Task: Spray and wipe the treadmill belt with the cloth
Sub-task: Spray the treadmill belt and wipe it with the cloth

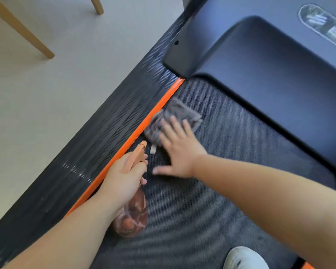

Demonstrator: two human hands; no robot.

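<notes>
A dark textured treadmill belt [231,171] runs diagonally through the view. A grey folded cloth [175,113] lies on it beside the orange edge strip [140,131]. My right hand [178,148] lies flat with straight spread fingers, the fingertips pressing the near part of the cloth. My left hand [124,177] grips an orange spray bottle [132,216] by its neck, just left of the right hand. The nozzle points up the belt toward the cloth. The bottle hangs low over the belt.
A black ribbed side rail [97,136] borders the belt on the left, then pale floor with two wooden furniture legs [23,30]. The dark motor cover [270,61] closes the belt's far end. A white shoe [244,258] stands at the bottom right.
</notes>
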